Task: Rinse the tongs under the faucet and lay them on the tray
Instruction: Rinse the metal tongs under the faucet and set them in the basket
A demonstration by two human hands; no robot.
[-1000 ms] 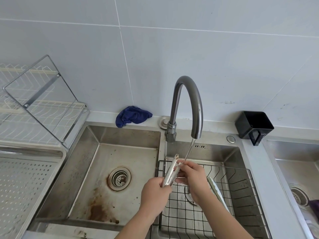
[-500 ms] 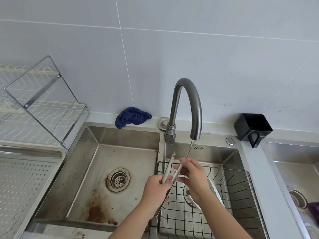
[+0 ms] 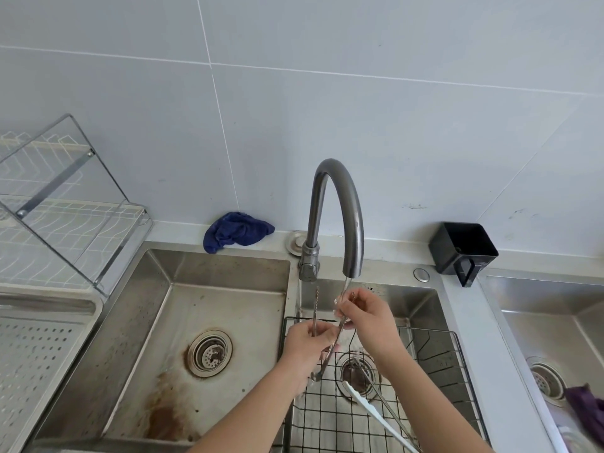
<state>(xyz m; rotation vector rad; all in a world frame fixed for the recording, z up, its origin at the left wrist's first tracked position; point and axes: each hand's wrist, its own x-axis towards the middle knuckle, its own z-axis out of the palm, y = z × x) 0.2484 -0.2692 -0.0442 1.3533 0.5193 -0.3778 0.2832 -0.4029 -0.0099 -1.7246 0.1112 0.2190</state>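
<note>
From your head view you're mid-rinse: your left hand (image 3: 309, 344) grips the spread tongs (image 3: 315, 308) near their hinge, and your right hand (image 3: 366, 317) pinches one arm under the faucet (image 3: 354, 223) stream. Next, carry them well left to the perforated tray (image 3: 39, 348).

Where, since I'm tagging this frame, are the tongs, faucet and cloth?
tongs (image 3: 315, 308): head view, its upright arm
faucet (image 3: 340, 176): head view, top of arch
cloth (image 3: 236, 231): head view, middle of heap

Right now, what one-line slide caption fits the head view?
Left hand and right hand hold spread metal tongs under the running faucet, over the sink's wire basket.
</note>
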